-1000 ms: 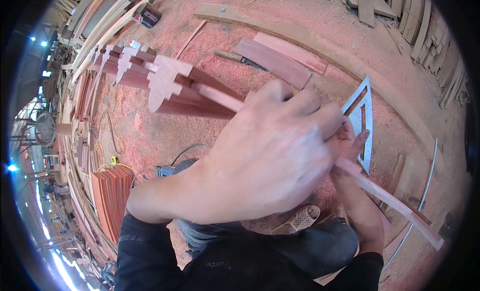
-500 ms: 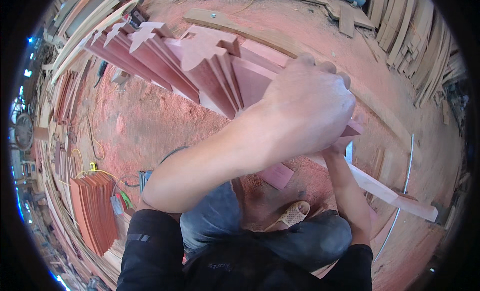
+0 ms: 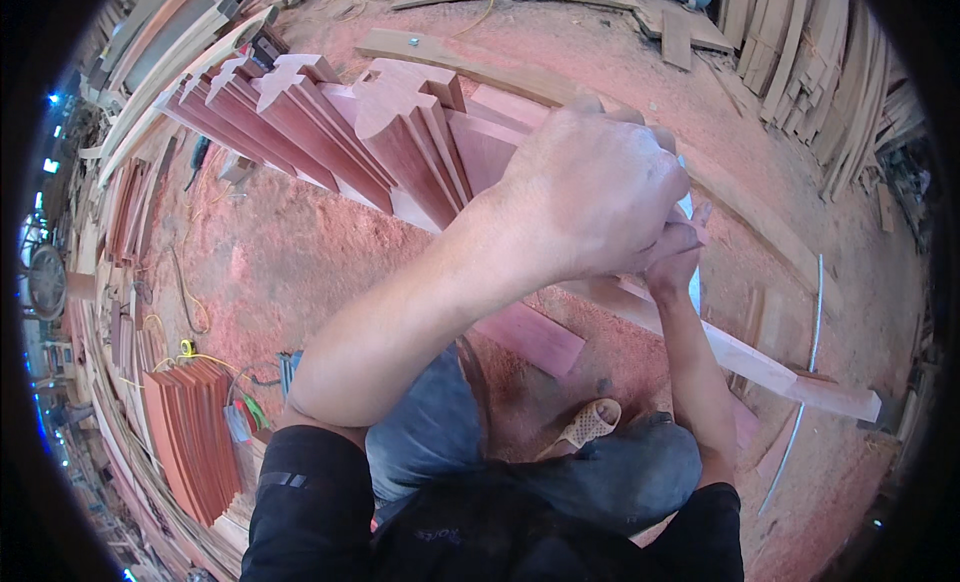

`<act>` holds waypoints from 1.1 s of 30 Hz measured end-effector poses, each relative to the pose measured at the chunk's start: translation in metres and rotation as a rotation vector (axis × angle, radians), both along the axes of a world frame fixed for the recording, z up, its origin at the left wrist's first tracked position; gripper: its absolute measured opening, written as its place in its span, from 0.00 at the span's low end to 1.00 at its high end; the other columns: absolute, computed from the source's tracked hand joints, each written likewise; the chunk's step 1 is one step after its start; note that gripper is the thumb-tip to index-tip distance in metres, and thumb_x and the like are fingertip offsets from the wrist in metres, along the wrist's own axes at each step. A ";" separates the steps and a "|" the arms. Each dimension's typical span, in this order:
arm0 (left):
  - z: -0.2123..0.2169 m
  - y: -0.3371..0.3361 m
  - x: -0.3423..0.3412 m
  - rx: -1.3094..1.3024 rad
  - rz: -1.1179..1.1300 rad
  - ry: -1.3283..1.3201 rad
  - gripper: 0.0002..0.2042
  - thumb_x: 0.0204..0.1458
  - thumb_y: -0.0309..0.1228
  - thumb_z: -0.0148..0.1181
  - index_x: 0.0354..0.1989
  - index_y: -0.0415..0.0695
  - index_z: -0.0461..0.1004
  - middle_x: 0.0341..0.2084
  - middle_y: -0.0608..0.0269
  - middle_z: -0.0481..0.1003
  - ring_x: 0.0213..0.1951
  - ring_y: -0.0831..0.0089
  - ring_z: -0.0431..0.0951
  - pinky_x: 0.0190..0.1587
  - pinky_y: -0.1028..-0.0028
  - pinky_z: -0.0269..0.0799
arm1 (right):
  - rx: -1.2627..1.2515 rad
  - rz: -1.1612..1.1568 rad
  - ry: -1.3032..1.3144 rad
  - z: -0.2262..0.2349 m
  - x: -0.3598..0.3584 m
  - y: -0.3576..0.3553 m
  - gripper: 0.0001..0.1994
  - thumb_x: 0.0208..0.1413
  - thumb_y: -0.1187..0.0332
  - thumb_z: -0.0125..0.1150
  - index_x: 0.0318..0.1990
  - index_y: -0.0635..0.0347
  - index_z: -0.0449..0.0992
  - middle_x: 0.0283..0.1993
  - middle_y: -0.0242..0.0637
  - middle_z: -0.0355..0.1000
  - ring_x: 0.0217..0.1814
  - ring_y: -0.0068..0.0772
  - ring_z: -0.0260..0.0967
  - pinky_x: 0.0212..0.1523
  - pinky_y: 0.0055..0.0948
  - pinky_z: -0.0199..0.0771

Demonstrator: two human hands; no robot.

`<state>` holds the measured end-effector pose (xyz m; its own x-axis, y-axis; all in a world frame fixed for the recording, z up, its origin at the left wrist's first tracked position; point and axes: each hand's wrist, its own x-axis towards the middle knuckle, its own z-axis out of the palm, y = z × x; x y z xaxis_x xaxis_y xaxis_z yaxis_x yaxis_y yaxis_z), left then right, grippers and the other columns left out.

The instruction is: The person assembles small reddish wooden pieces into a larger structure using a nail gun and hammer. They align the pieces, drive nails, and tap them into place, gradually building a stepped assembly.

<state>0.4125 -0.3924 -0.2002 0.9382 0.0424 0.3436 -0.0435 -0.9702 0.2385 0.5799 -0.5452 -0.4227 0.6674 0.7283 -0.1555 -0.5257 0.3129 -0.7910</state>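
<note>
The left hand is big in the middle of the view, curled into a loose fist and pressing down on the long wooden strip. Its fingers are bent over the strip's top end, but I cannot tell if they are really wrapped around it. The right hand peeks out just under the left hand and touches the same strip; most of it is hidden, so I cannot tell how it grips. The strip runs from under the hands down and to the right, ending on the red dusty floor. Right behind the hands lies a row of reddish carved wood pieces side by side, with stepped cut ends. A flat red board lies on the floor just below the strip. A sandal shows below that board. Far to the left of the strip stands a stack of thin red boards.
</note>
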 end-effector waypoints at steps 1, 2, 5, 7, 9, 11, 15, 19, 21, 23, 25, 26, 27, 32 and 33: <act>0.000 0.001 0.000 0.005 -0.007 -0.019 0.19 0.56 0.52 0.71 0.31 0.46 0.86 0.30 0.57 0.81 0.38 0.52 0.85 0.43 0.54 0.75 | -0.107 -0.054 -0.031 0.000 0.006 -0.012 0.42 0.77 0.30 0.30 0.49 0.63 0.80 0.47 0.44 0.82 0.52 0.36 0.79 0.59 0.37 0.78; 0.000 0.001 0.001 0.015 -0.019 -0.044 0.20 0.56 0.53 0.71 0.30 0.46 0.86 0.29 0.58 0.81 0.38 0.52 0.85 0.43 0.54 0.75 | -0.147 -0.061 -0.098 -0.001 0.012 -0.024 0.41 0.78 0.32 0.30 0.48 0.63 0.80 0.45 0.44 0.83 0.51 0.36 0.80 0.58 0.37 0.78; 0.002 -0.002 -0.002 -0.012 -0.003 -0.039 0.19 0.55 0.51 0.72 0.30 0.45 0.84 0.29 0.60 0.80 0.38 0.53 0.84 0.44 0.55 0.74 | -0.377 -0.170 -0.257 -0.015 0.023 -0.066 0.39 0.80 0.36 0.33 0.46 0.65 0.81 0.41 0.43 0.83 0.45 0.36 0.81 0.54 0.37 0.80; 0.004 -0.006 -0.005 -0.014 -0.027 -0.103 0.17 0.54 0.48 0.73 0.30 0.45 0.83 0.31 0.60 0.80 0.40 0.54 0.83 0.45 0.56 0.73 | -0.505 -0.255 -0.295 -0.026 0.025 -0.097 0.32 0.80 0.42 0.46 0.46 0.67 0.83 0.38 0.39 0.83 0.39 0.34 0.80 0.48 0.36 0.79; 0.006 -0.010 -0.012 0.027 -0.031 -0.036 0.12 0.54 0.41 0.74 0.33 0.47 0.83 0.37 0.63 0.79 0.44 0.57 0.82 0.47 0.57 0.72 | -0.638 -0.219 -0.488 -0.034 0.022 -0.120 0.29 0.79 0.45 0.51 0.46 0.67 0.84 0.36 0.39 0.82 0.38 0.32 0.80 0.47 0.34 0.79; 0.009 -0.016 -0.020 0.061 -0.029 0.002 0.09 0.53 0.39 0.73 0.36 0.48 0.83 0.39 0.64 0.79 0.44 0.58 0.81 0.48 0.57 0.72 | -0.740 -0.145 -0.614 -0.036 0.020 -0.131 0.26 0.78 0.48 0.56 0.45 0.67 0.84 0.34 0.38 0.82 0.37 0.30 0.79 0.45 0.33 0.78; 0.014 -0.029 -0.035 0.042 0.002 0.103 0.09 0.53 0.34 0.72 0.41 0.50 0.83 0.41 0.66 0.77 0.42 0.60 0.79 0.47 0.59 0.69 | -0.816 0.200 -0.828 -0.025 0.023 -0.113 0.25 0.75 0.50 0.60 0.43 0.68 0.85 0.34 0.36 0.82 0.37 0.28 0.77 0.43 0.33 0.76; 0.020 -0.045 -0.050 -0.001 0.061 0.108 0.14 0.51 0.36 0.74 0.46 0.52 0.83 0.47 0.69 0.80 0.41 0.63 0.78 0.44 0.61 0.67 | -0.677 0.357 -0.722 -0.025 0.034 -0.064 0.22 0.71 0.53 0.63 0.41 0.69 0.85 0.33 0.45 0.81 0.37 0.32 0.77 0.44 0.37 0.75; 0.022 -0.051 -0.060 -0.008 0.058 0.122 0.15 0.50 0.37 0.76 0.46 0.53 0.84 0.52 0.70 0.81 0.40 0.65 0.79 0.44 0.61 0.67 | -0.737 0.467 -0.823 -0.033 0.041 -0.045 0.20 0.69 0.55 0.63 0.42 0.68 0.84 0.33 0.51 0.80 0.37 0.36 0.78 0.44 0.40 0.75; 0.022 -0.057 -0.071 -0.003 0.053 0.160 0.13 0.50 0.38 0.76 0.44 0.53 0.84 0.52 0.70 0.81 0.39 0.66 0.79 0.45 0.61 0.68 | -0.791 0.593 -0.904 -0.046 0.044 -0.036 0.19 0.69 0.55 0.63 0.43 0.68 0.84 0.34 0.53 0.79 0.37 0.37 0.78 0.44 0.42 0.75; 0.021 -0.063 -0.080 -0.004 0.043 0.157 0.12 0.50 0.40 0.74 0.41 0.52 0.85 0.48 0.69 0.81 0.41 0.66 0.79 0.48 0.61 0.68 | -0.900 0.769 -0.902 -0.062 0.044 -0.031 0.18 0.68 0.56 0.64 0.46 0.67 0.84 0.39 0.53 0.82 0.41 0.39 0.80 0.46 0.44 0.77; 0.021 -0.066 -0.084 -0.007 0.029 0.131 0.12 0.51 0.41 0.71 0.40 0.51 0.85 0.45 0.67 0.80 0.43 0.66 0.79 0.50 0.61 0.68 | -0.823 0.777 -0.855 -0.072 0.041 -0.027 0.19 0.68 0.56 0.64 0.48 0.66 0.84 0.40 0.52 0.83 0.43 0.40 0.80 0.48 0.43 0.77; 0.020 -0.069 -0.088 -0.013 0.013 0.104 0.12 0.51 0.42 0.69 0.39 0.49 0.85 0.42 0.66 0.79 0.45 0.66 0.79 0.51 0.61 0.68 | -0.746 0.779 -0.805 -0.082 0.037 -0.023 0.19 0.68 0.56 0.63 0.49 0.66 0.85 0.42 0.52 0.84 0.44 0.40 0.80 0.50 0.42 0.78; 0.020 -0.067 -0.097 -0.045 0.003 0.093 0.15 0.45 0.38 0.68 0.43 0.52 0.88 0.47 0.66 0.87 0.48 0.68 0.85 0.49 0.68 0.66 | -0.692 0.928 -0.413 -0.132 0.008 0.030 0.18 0.66 0.64 0.63 0.56 0.65 0.86 0.50 0.42 0.86 0.50 0.35 0.81 0.55 0.35 0.79; 0.020 -0.064 -0.098 -0.039 -0.011 0.087 0.15 0.45 0.37 0.67 0.43 0.52 0.88 0.47 0.66 0.87 0.48 0.68 0.85 0.49 0.68 0.66 | -0.692 0.930 -0.433 -0.140 -0.002 0.039 0.18 0.64 0.65 0.62 0.56 0.65 0.86 0.49 0.43 0.86 0.50 0.36 0.81 0.55 0.36 0.79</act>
<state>0.3147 -0.4565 -0.1806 0.9648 0.0434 0.2594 -0.0320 -0.9596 0.2795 0.5777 -0.5058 -0.5625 0.0333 0.8054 -0.5918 0.0212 -0.5926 -0.8052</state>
